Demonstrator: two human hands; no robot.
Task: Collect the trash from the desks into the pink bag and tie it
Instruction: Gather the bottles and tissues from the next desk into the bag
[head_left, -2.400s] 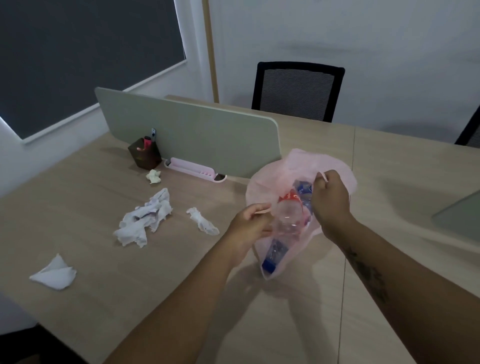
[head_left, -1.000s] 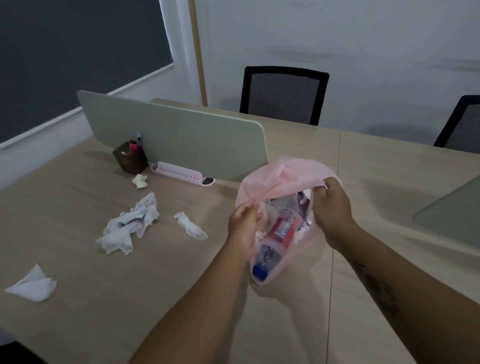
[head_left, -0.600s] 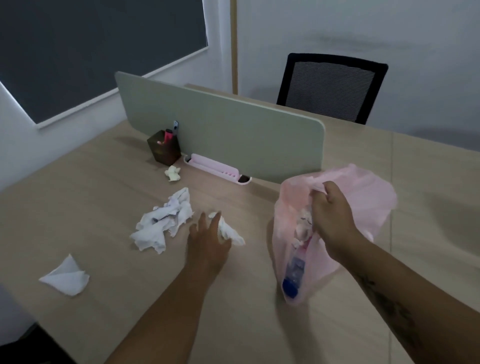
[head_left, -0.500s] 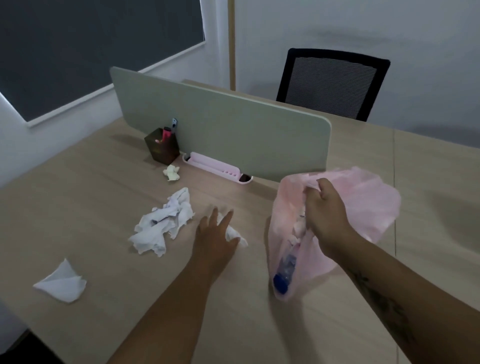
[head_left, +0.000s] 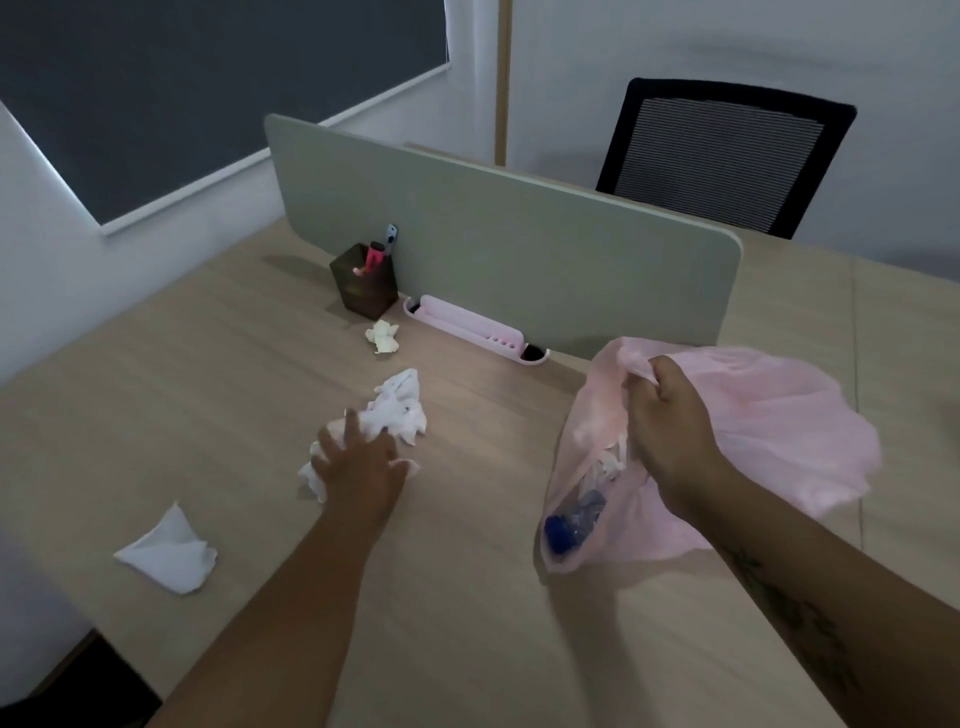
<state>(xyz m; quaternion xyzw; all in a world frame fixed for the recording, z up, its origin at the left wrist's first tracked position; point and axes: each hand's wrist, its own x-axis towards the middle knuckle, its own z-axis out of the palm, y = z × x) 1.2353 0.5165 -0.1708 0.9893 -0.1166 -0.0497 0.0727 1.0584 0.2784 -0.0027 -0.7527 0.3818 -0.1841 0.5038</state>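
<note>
- The left hand (head_left: 358, 470) lies palm-down, fingers spread, on a heap of crumpled white tissues (head_left: 392, 410) near the middle of the desk (head_left: 218, 374); whether it has gripped any I cannot tell.
- The right hand (head_left: 670, 431) is fisted on the bunched rim of the pink bag (head_left: 779, 426), holding it up over the desk's right part.
- Through the bag shows a bottle with a blue cap (head_left: 558, 538).
- A folded white tissue (head_left: 169, 553) sits by the left edge.
- A small paper ball (head_left: 383, 336) lies beside the brown pen holder (head_left: 363, 286), close to the grey divider (head_left: 519, 249).
</note>
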